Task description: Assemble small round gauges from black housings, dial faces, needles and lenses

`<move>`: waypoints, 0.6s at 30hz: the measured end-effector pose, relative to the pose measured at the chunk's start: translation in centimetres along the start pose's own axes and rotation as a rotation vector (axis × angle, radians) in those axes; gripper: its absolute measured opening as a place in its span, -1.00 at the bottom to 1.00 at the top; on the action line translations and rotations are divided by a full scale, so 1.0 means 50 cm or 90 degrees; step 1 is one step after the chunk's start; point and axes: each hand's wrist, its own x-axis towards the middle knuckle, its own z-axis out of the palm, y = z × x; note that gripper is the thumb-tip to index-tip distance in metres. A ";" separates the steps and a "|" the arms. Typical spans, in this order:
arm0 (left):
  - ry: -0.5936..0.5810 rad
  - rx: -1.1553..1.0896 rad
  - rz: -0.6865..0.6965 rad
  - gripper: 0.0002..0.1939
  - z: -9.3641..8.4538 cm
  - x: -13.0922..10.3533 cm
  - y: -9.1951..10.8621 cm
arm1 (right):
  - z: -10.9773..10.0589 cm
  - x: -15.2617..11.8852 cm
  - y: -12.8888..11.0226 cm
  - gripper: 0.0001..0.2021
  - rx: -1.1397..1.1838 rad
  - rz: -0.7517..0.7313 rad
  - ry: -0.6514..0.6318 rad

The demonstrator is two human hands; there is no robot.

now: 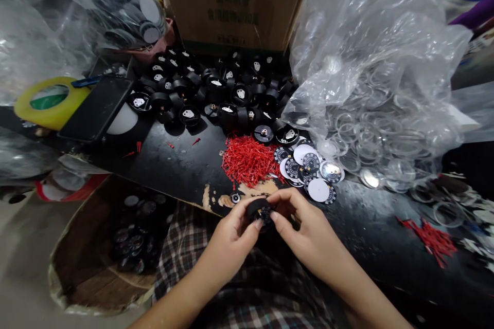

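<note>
Just over the near table edge, my left hand [238,229] grips a small round black gauge housing [258,206] from its left side. My right hand [299,216] closes on the same housing from the right, thumb and fingers at its face. A dark printed dial seems to sit inside, partly covered by my thumbs. Beyond my hands lies a heap of red pointers [249,159]. Beside it on the right are loose dial discs [311,164], some black with markings, some white side up. A small round black part [235,197] rests at the table edge.
Many black housings [216,92] are piled before a cardboard box [239,5]. A plastic bag [386,77] of clear rings stands right; more red pointers [432,241] lie near it. Yellow tape [23,105] and a phone [96,108] sit left. A bin [77,247] below holds finished-looking gauges.
</note>
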 end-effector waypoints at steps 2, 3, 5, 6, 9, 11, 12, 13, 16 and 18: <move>0.030 0.018 -0.005 -0.70 -0.016 -0.003 0.001 | -0.006 0.014 -0.001 -0.86 -0.087 -0.046 -0.012; 0.049 0.007 -0.014 -0.70 -0.022 -0.004 0.002 | -0.009 0.026 -0.001 -0.85 -0.156 -0.062 0.004; 0.080 -0.038 -0.031 -0.70 -0.029 -0.005 0.006 | -0.013 0.056 0.001 -0.84 -0.331 -0.069 0.052; 0.088 -0.065 -0.036 -0.71 -0.029 -0.004 0.008 | -0.013 0.072 0.002 -0.85 -0.422 -0.063 0.068; 0.107 -0.164 -0.042 -0.75 -0.020 -0.002 0.018 | -0.008 0.107 0.004 -0.86 -0.592 -0.050 0.050; 0.126 -0.241 -0.051 -0.77 -0.012 0.000 0.024 | -0.004 0.114 0.001 -0.87 -0.590 -0.048 0.032; 0.135 -0.282 -0.060 -0.77 -0.009 0.002 0.027 | -0.003 0.113 -0.001 -0.88 -0.548 -0.048 0.025; 0.133 -0.324 -0.074 -0.77 -0.006 0.005 0.030 | -0.002 0.108 -0.003 -0.89 -0.483 -0.052 0.019; 0.083 -0.445 -0.131 -0.81 -0.001 0.014 0.035 | 0.001 0.086 -0.010 -0.92 -0.250 -0.094 0.023; 0.065 -0.494 -0.142 -0.85 0.001 0.021 0.036 | 0.002 0.071 -0.012 -0.94 -0.168 -0.125 0.041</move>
